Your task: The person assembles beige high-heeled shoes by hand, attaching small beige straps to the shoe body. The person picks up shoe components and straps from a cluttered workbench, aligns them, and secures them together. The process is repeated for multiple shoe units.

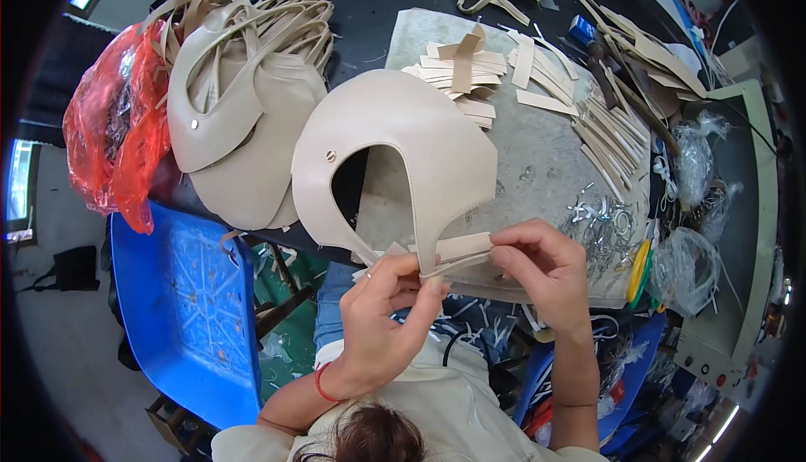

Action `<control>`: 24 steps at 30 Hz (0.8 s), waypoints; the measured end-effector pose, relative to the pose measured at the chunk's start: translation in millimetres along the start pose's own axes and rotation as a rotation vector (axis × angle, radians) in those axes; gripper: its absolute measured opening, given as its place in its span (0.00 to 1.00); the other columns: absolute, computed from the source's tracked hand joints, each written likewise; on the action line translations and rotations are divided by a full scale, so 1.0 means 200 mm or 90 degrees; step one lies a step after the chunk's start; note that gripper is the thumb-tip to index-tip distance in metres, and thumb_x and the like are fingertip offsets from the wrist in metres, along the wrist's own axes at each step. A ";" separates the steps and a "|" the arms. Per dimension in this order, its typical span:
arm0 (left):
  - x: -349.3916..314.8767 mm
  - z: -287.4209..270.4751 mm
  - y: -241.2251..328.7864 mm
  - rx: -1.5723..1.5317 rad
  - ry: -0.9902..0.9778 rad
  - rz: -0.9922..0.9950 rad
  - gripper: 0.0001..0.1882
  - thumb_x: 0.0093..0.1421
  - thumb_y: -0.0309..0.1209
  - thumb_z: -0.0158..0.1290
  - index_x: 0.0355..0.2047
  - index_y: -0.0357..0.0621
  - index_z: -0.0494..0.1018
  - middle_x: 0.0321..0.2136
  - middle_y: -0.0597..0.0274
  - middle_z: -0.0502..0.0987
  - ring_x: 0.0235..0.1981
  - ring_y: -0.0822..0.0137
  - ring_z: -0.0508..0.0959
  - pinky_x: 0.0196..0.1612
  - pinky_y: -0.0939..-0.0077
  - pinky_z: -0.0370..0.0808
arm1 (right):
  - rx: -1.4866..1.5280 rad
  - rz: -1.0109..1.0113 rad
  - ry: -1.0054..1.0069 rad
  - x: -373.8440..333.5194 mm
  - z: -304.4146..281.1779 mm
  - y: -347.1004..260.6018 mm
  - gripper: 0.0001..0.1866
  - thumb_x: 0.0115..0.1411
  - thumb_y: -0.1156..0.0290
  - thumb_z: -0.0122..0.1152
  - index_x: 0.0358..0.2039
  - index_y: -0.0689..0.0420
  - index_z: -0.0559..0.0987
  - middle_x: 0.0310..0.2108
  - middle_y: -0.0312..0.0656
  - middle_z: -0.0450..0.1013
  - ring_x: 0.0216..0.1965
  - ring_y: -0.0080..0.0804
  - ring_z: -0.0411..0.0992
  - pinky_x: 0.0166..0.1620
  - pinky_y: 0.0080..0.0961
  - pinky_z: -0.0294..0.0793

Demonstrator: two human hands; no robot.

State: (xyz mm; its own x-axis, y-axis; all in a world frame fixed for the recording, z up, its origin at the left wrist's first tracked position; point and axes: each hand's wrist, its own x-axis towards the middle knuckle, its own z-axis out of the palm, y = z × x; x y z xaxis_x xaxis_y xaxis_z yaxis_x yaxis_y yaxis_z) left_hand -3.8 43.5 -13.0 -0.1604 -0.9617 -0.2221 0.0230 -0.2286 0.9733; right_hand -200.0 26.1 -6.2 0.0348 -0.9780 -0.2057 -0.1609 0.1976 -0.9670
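A beige leather bag panel (390, 105) with a large curved cut-out and a small round metal stud stands in front of me over the board's near left edge. Its narrow lower end is pinched between the thumb and fingers of my left hand (382, 319). From there a beige leather strip (463, 248) runs to the right, lying against the panel's tip. My right hand (546, 273) grips the strip's far end between thumb and fingertips. How the strip meets the panel is partly hidden behind my left fingers.
A grey board (537, 155) carries beige strips (457, 71) and loose metal hooks (600, 223). Scissors (640, 269) lie at its right edge. Stacked bag panels (252, 118) and a red plastic bag (117, 126) are at left, above a blue plastic tray (189, 311).
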 end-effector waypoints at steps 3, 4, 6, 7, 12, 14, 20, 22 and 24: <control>0.04 0.02 0.00 0.065 -0.017 -0.018 0.11 0.60 0.19 0.50 0.43 0.28 0.67 0.36 0.52 0.77 0.34 0.68 0.80 0.35 0.81 0.78 | 0.008 0.073 0.033 0.01 -0.03 -0.01 0.08 0.54 0.77 0.63 0.35 0.63 0.78 0.29 0.40 0.76 0.31 0.20 0.74 0.35 0.16 0.73; 0.06 0.03 0.00 0.104 -0.022 -0.020 0.11 0.60 0.19 0.50 0.43 0.28 0.67 0.35 0.52 0.77 0.34 0.69 0.80 0.34 0.81 0.78 | -0.027 0.085 0.037 0.02 -0.02 0.00 0.08 0.54 0.77 0.63 0.35 0.63 0.78 0.29 0.40 0.77 0.30 0.21 0.74 0.34 0.16 0.73; 0.07 0.03 0.00 0.150 -0.012 -0.021 0.11 0.60 0.19 0.50 0.42 0.27 0.68 0.32 0.54 0.77 0.32 0.70 0.80 0.32 0.82 0.78 | -0.072 0.095 0.039 0.04 -0.01 0.01 0.08 0.53 0.76 0.64 0.34 0.63 0.78 0.28 0.41 0.77 0.28 0.20 0.74 0.32 0.17 0.74; 0.07 0.04 0.01 0.158 0.001 -0.020 0.10 0.59 0.19 0.50 0.41 0.27 0.68 0.31 0.55 0.77 0.30 0.70 0.81 0.31 0.83 0.78 | -0.083 0.096 0.040 0.04 -0.01 0.01 0.08 0.53 0.76 0.64 0.34 0.63 0.77 0.28 0.41 0.77 0.28 0.20 0.74 0.32 0.17 0.74; 0.09 0.06 0.00 0.204 0.040 -0.038 0.08 0.58 0.19 0.52 0.38 0.28 0.68 0.27 0.56 0.77 0.27 0.71 0.81 0.27 0.84 0.78 | -0.163 0.058 0.051 0.05 0.03 -0.01 0.07 0.53 0.76 0.64 0.32 0.63 0.77 0.27 0.43 0.76 0.25 0.24 0.74 0.29 0.19 0.74; 0.10 0.08 0.01 0.241 0.043 -0.035 0.08 0.58 0.19 0.52 0.37 0.29 0.68 0.27 0.57 0.77 0.26 0.72 0.81 0.26 0.84 0.77 | -0.213 0.016 0.052 0.04 0.04 0.00 0.08 0.53 0.76 0.63 0.34 0.62 0.76 0.26 0.43 0.74 0.24 0.28 0.74 0.28 0.22 0.74; 0.13 0.09 -0.02 0.484 0.032 0.077 0.09 0.58 0.22 0.52 0.38 0.31 0.68 0.25 0.57 0.76 0.23 0.75 0.79 0.23 0.83 0.75 | -0.549 -0.137 0.056 0.06 0.04 -0.01 0.17 0.50 0.76 0.64 0.41 0.59 0.73 0.30 0.45 0.66 0.33 0.43 0.69 0.35 0.33 0.70; 0.11 0.04 -0.01 0.314 0.007 0.073 0.09 0.59 0.22 0.52 0.39 0.30 0.69 0.25 0.58 0.75 0.23 0.74 0.78 0.23 0.81 0.75 | -0.506 -0.135 0.050 0.08 -0.03 -0.10 0.19 0.48 0.74 0.66 0.42 0.60 0.73 0.33 0.46 0.67 0.36 0.43 0.68 0.38 0.34 0.69; 0.06 0.00 -0.01 0.204 0.006 0.076 0.09 0.61 0.23 0.51 0.40 0.30 0.69 0.26 0.59 0.75 0.24 0.74 0.77 0.24 0.81 0.74 | -0.432 -0.183 -0.006 0.09 -0.06 -0.16 0.20 0.48 0.70 0.67 0.42 0.60 0.73 0.37 0.47 0.69 0.39 0.44 0.67 0.43 0.34 0.68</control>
State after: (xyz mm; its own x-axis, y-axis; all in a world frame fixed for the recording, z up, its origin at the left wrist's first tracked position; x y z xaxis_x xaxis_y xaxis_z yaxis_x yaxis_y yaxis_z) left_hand -6.6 32.8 -17.2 -0.1660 -0.9806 -0.1042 -0.2703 -0.0563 0.9611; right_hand -206.3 2.1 22.2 0.1754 -0.9838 0.0369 -0.7192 -0.1536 -0.6776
